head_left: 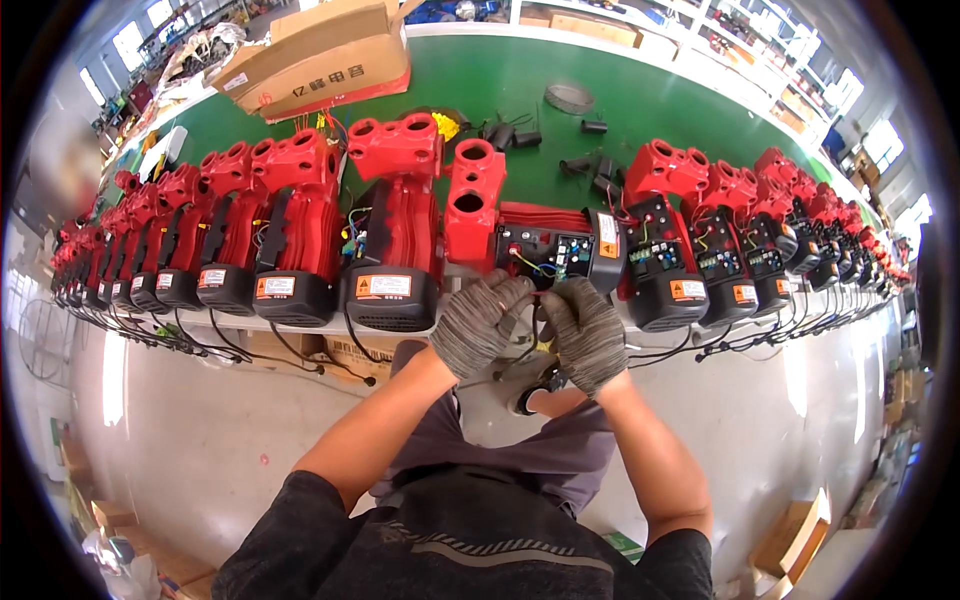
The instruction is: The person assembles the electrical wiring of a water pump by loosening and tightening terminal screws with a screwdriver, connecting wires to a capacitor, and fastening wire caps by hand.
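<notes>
My left hand [482,322] and my right hand [587,337], both in grey knitted gloves, meet at the bench's near edge. Their fingers are closed in a pinch, and what lies between the fingertips is too small to make out. A dark cable [535,325] hangs between the two hands. Just beyond them a red electric water pump [474,205] lies on its side, its motor pointing right. The pump's black wiring box is uncovered, showing a circuit board [560,252] and a yellow-green wire. Its black fan cover [607,262] bears an orange-and-white label.
Rows of similar red pumps [298,240] line the bench on both sides, cables hanging over the edge. Some on the right [657,255] have uncovered wiring boxes. Behind, on the green bench top [480,75], are a cardboard box [315,65], black cylindrical parts [527,139] and a round dish [569,97].
</notes>
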{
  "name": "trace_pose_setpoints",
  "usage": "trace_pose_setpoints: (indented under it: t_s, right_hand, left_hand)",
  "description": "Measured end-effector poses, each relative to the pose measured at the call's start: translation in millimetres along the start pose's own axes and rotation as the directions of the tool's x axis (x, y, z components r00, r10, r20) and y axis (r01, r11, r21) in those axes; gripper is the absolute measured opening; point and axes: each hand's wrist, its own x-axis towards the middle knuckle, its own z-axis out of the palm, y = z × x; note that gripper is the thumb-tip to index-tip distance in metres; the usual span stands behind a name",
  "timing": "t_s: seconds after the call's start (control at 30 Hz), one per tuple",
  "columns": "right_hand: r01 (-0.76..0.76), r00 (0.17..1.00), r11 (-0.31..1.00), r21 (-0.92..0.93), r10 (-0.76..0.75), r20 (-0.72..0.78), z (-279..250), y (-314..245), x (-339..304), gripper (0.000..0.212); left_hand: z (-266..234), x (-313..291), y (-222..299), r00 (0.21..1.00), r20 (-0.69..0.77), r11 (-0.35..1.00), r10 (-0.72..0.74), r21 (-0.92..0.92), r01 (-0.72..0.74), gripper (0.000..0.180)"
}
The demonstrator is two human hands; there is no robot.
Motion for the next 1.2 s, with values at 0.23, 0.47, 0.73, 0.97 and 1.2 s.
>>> trace_pose_setpoints:
  t_s: [0.23, 0.47, 0.73, 0.97, 1.2]
  right_hand:
    - [0.230, 0.965, 0.937, -0.263, -0.254, -0.061, 3, 22, 7, 0.014]
    - [-0.001, 0.989, 1.000, -0.026, -0.003, -0.150, 12, 9, 0, 0.016]
    - [0.391, 0.878, 0.709, -0.587, -0.478, 0.008, -70, -76, 88, 0.013]
    - [0.454, 0.743, 0.276, -0.847, 0.408, 0.531, -58, -58, 255, 0.037]
    - [0.564, 0.467, 0.227, -0.794, 0.705, 0.534, 0, 3, 275, 0.048]
  left_hand:
    - [-6, 11, 12, 0.955, 0.088, 0.933, -0.284, -0.205, 0.296, 0.023]
    - [-17, 11, 12, 0.970, 0.219, 0.993, -0.105, -0.025, 0.113, 0.035]
    - [-20, 13, 3, 0.924, 0.265, 0.946, -0.276, -0.096, 0.311, 0.027]
    - [-28, 21, 5, 0.879, 0.358, 0.886, -0.316, -0.221, 0.408, 0.030]
    - [-23, 12, 4, 0.924, 0.252, 0.906, -0.286, -0.243, 0.347, 0.030]
